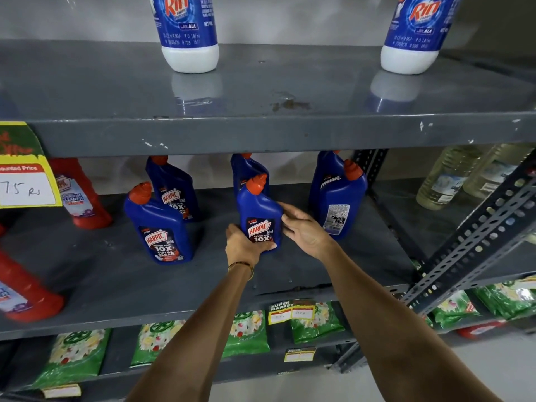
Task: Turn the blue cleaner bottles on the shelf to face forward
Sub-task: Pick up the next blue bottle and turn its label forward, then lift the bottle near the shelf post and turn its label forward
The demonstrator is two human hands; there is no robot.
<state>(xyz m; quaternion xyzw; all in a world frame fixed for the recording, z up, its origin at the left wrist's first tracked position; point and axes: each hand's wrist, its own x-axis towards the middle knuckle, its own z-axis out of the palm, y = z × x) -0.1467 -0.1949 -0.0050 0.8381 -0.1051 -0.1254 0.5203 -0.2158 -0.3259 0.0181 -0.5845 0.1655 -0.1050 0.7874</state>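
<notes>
Several blue Harpic bottles with red caps stand on the grey middle shelf (95, 274). The middle front bottle (259, 210) shows its front label; my left hand (245, 248) grips its lower left side and my right hand (304, 230) rests against its right side. To the left, a front bottle (158, 227) and one behind it (174, 190) also show their labels. Another bottle (248, 168) stands behind the held one. At the right, a bottle (339, 204) shows its white back label, with one more bottle (326, 169) behind it.
Red bathroom-cleaner bottles (78, 192) stand and lie at the left. A yellow price tag (26, 181) hangs from the upper shelf, which carries two white-and-blue Rin bottles (188, 30). Green packets (246, 332) fill the shelf below. A perforated metal brace (475, 236) and clear bottles (446, 181) are at the right.
</notes>
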